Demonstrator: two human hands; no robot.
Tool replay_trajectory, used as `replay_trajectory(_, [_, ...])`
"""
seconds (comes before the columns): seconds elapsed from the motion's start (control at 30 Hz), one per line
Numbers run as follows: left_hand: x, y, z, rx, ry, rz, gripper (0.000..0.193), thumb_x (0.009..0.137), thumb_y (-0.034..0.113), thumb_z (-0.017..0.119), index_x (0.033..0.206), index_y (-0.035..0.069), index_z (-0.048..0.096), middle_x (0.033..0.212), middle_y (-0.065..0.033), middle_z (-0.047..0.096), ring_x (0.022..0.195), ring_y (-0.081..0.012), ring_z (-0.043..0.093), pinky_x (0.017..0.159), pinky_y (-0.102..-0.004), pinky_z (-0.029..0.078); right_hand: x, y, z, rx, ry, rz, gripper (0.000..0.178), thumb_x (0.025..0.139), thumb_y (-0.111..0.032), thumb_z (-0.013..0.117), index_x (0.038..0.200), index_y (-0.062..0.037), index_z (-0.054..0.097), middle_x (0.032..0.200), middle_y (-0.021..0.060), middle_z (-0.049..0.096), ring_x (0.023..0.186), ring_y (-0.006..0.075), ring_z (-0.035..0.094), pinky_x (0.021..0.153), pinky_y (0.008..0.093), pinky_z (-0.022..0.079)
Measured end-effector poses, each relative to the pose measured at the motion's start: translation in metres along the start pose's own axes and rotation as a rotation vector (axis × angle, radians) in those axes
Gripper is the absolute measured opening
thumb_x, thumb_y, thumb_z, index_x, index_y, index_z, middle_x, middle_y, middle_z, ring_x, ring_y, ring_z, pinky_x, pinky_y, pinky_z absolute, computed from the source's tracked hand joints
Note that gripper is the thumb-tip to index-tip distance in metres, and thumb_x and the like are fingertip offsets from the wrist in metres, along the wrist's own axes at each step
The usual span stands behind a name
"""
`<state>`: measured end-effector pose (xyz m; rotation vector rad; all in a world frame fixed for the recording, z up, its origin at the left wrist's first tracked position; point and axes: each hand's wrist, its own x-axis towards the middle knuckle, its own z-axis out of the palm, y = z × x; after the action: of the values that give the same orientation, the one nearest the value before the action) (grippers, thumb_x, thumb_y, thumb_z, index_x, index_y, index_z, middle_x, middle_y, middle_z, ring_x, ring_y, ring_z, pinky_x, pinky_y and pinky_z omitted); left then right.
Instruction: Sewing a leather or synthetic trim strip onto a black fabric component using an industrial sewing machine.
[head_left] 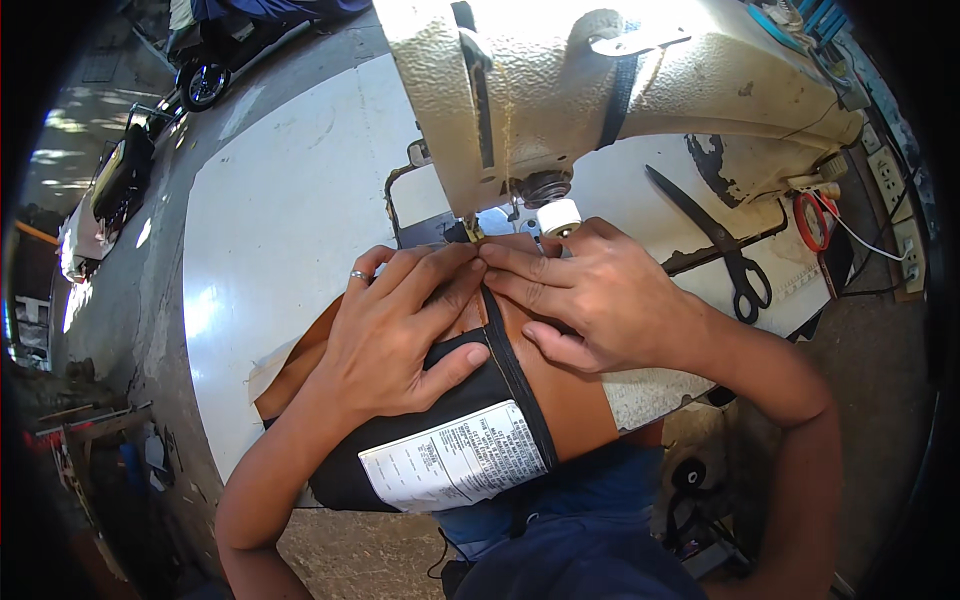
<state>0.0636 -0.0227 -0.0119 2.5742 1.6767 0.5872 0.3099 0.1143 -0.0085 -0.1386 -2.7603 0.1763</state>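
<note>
A brown leather-like panel [575, 405] lies under the sewing machine's [650, 90] head, joined to black cloth [335, 480] with a white printed label [455, 455]. A black zipper-like strip [520, 390] runs between brown and black. My left hand [385, 325], with a ring, holds the work from the left, its fingertips bunched near the presser foot [472, 230] and its thumb on the black cloth. From the right, my right hand [600, 290] grips the panel, fingers together and thumb bent on the brown surface. Both hands' fingertips nearly meet; the edge beneath them is hidden.
Black scissors [735, 255] lie on the white table [250, 230] to the right. Farther right are red-handled scissors [812, 222], a ruler [800, 280] and power sockets [885, 180] with a white cord. A motorcycle wheel [203, 86] shows at the far left.
</note>
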Motion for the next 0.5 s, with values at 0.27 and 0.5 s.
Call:
replay_trajectory(0.27, [-0.001,0.002,0.000,-0.110,0.009,-0.052,0.059,0.100,0.044,0.068,0.141,0.001,0.071,0.151,-0.0126,0.063,0.128,-0.0304,0.061,0.113,-0.0545,0.040,-0.001,-0.003,0.005,-0.004,0.003,0.020,0.052,0.091,-0.021,0.069,0.140,-0.0029,0.073,0.155,0.0106,0.067,0.113,0.0290,0.071,0.098,0.0406,0.051])
replay_trajectory(0.5, [0.001,0.011,-0.011,0.077,-0.022,-0.023,0.060,0.101,0.043,0.068,0.144,0.001,0.070,0.147,-0.0132,0.068,0.138,-0.0281,0.060,0.122,-0.0583,0.036,-0.001,-0.005,0.004,-0.027,0.030,0.029,0.053,0.091,-0.020,0.068,0.141,-0.0029,0.072,0.156,0.0103,0.067,0.115,0.0291,0.070,0.100,0.0406,0.051])
